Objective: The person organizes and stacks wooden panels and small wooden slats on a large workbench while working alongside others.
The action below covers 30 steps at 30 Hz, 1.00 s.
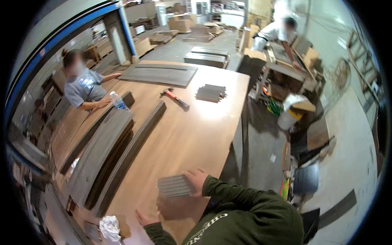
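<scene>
Right hand point(197, 179) curled over the right end of a small stack of grey slats point(174, 186), fingers pressed down on the top slat, thumb side hidden; stack lying flat near the close edge of the long wooden table point(192, 126); left hand point(143, 218) lower and to the left, open and flat on the tabletop, fingers spread, gripping nothing, apart from the stack; crumpled white rag point(109, 227) just beside that hand. Farther up the table, long dark boards point(98, 157) in a pile along the left side; a red-handled hammer point(175, 98) near the middle; a second stack of grey slats point(211, 93) just right of the hammer; a wide dark panel point(161, 74) at the far end. Across the left edge, another person point(83, 85) leaning with both hands on the table, a clear plastic bottle point(118, 101) close by.
</scene>
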### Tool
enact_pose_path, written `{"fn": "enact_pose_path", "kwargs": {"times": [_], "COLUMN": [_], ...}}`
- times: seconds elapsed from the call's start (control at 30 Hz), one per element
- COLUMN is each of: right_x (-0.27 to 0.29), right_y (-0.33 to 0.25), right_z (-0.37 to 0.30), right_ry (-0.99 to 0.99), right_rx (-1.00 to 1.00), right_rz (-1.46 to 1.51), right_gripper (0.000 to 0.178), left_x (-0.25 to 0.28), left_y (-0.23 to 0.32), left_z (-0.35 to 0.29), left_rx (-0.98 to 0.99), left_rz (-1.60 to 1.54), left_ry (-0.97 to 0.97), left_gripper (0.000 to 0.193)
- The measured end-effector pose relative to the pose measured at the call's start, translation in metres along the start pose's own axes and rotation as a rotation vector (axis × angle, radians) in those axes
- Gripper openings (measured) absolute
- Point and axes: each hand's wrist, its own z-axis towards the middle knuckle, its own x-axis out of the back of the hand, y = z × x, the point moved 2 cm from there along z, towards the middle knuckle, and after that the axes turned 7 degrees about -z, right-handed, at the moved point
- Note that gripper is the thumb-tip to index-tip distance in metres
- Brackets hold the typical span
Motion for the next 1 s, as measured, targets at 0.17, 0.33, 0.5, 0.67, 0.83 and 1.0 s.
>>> {"fn": "enact_pose_path", "kwargs": {"times": [0.17, 0.33, 0.5, 0.67, 0.83, 1.0], "right_x": [0.028, 0.081, 0.129, 0.130, 0.152, 0.208], "right_y": [0.096, 0.203, 0.309, 0.349, 0.368, 0.431], "right_z": [0.023, 0.065, 0.104, 0.142, 0.150, 0.193], "right_ry": [0.113, 0.323, 0.454, 0.356, 0.205, 0.291], "right_rx": [-0.222, -0.456, -0.459, -0.461, -0.464, -0.515], "right_rz": [-0.091, -0.110, -0.127, -0.107, -0.187, -0.076], "right_gripper": [0.091, 0.087, 0.089, 0.095, 0.105, 0.101], "left_x": [0.014, -0.009, -0.106, -0.223, -0.357, -0.410], "left_y": [-0.043, -0.030, 0.123, 0.310, 0.390, 0.393], "left_z": [-0.057, -0.108, -0.015, 0.066, 0.109, 0.110], "left_rx": [0.106, 0.276, -0.048, -0.628, -0.495, -0.524], "left_rz": [0.058, 0.081, 0.016, -0.153, -0.118, 0.140], "left_ry": [0.066, 0.054, -0.130, -0.478, -0.751, -0.388], "left_gripper": [0.099, 0.094, 0.088, 0.082, 0.095, 0.107]}}
